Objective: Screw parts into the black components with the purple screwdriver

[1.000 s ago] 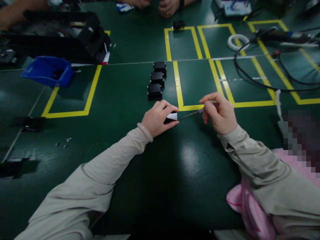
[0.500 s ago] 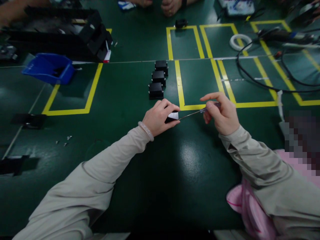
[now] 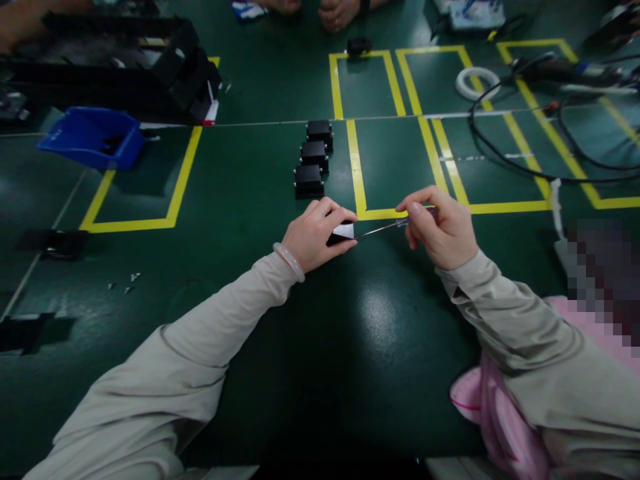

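Observation:
My left hand [image 3: 320, 230] is closed round a small black box [image 3: 342, 232] with a pale face, holding it on the green table. In my right hand [image 3: 437, 223] is a screwdriver [image 3: 377, 231]; its thin shaft points left and its tip meets the box's right side near my left fingertips. My fingers cover most of the handle. Just beyond my left hand, three similar black boxes with small screws at their sides stand in a row: a near one [image 3: 309, 180], a middle one [image 3: 314, 155] and a far one [image 3: 319, 132].
A blue bin [image 3: 95, 137] and a large black rack [image 3: 175, 73] stand at the left. Several loose screws [image 3: 127, 285] lie left of my forearm. Tape roll [image 3: 477, 84] and black cable [image 3: 493, 150] lie at the right. Another person's hands [image 3: 337, 13] rest at the far side.
My right index finger has curled in closer to the screwdriver handle. The whole view has shifted slightly; the box and screwdriver tip keep their places relative to each other.

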{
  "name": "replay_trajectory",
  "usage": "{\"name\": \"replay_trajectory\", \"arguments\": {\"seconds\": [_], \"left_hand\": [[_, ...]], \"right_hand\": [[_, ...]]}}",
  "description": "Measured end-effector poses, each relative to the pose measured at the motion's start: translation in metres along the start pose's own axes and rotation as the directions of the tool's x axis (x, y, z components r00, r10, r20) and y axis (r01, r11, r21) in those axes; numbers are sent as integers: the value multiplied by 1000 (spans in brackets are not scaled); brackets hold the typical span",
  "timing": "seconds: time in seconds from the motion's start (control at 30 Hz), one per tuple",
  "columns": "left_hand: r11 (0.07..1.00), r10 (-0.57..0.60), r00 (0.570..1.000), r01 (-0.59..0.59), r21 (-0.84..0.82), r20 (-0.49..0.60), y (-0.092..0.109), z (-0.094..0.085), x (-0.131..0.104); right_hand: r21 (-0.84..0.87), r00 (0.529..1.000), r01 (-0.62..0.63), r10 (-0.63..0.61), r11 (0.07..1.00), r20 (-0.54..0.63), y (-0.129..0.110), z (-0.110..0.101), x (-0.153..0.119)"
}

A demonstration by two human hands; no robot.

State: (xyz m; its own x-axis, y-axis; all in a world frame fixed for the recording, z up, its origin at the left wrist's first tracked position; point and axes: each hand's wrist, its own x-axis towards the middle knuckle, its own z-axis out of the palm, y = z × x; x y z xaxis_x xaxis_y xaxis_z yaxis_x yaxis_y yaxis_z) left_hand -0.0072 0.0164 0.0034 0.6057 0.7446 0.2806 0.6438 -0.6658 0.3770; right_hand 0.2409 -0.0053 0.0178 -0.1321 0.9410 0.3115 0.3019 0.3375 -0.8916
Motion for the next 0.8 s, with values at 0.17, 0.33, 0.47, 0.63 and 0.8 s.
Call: {"name": "replay_trajectory", "arguments": {"seconds": [0.17, 0.33, 0.47, 0.63, 0.8], "left_hand": [[1000, -10, 1000, 10, -1, 5, 1, -1, 0], [1000, -7, 1000, 7, -9, -3, 0, 0, 0], [1000, -1, 1000, 1, -11, -6, 0, 0, 0], [1000, 10, 1000, -10, 1, -13, -1, 1, -1], [1000, 6, 1000, -6, -1, -8, -1, 0, -1]], "right_hand": [[-12, 1000, 18, -18, 1000, -2, -2, 0, -1], [0, 1000, 20, -20, 1000, 1, -2, 0, -1], [-3, 1000, 12, -12, 1000, 3, 0, -1, -2], [17, 1000, 3, -3, 1000, 10, 1, 0, -2], [23, 1000, -5, 5, 1000, 7, 0, -1, -1]]}}
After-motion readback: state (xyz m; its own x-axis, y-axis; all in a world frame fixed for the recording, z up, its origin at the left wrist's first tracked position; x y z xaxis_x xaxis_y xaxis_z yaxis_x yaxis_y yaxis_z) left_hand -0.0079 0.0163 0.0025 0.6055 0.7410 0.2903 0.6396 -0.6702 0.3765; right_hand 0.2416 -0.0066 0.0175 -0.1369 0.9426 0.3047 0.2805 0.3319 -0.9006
